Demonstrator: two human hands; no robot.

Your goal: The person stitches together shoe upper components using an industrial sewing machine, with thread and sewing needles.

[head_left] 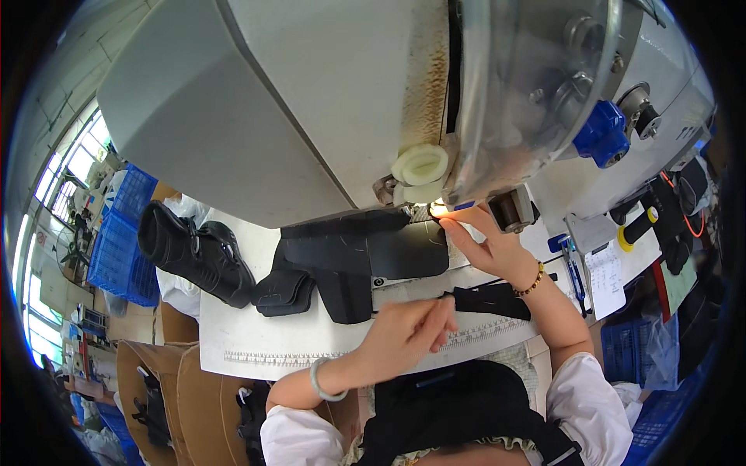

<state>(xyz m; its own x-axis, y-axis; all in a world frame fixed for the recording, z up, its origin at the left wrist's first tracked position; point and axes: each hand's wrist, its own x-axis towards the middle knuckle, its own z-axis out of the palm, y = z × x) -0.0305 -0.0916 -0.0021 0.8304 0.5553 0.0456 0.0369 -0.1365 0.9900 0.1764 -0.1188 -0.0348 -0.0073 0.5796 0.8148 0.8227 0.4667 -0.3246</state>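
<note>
A large grey sewing machine [287, 109] looms over a white work table, its small lamp lit near the needle area. My right hand [497, 247] is up against that area, thumb and fingertips drawn together; whatever they pinch is hidden. Nearer to me, my left hand [404, 338] hovers over the table front with its fingers pressed together, slightly blurred, and I cannot see what is in them. Black flat fabric pieces [334, 260] lie joined under the machine head. A separate black strip [491, 301] rests between my hands. To the left stands a black boot [203, 260].
A printed ruler scale [311, 358] runs along the table's front edge. On the right are blue-handled snips [573, 272], a paper note [604, 281] and a yellow-ended spool [637, 230]. Cardboard boxes [206, 404] sit at lower left; blue crates [124, 260] are stacked farther left.
</note>
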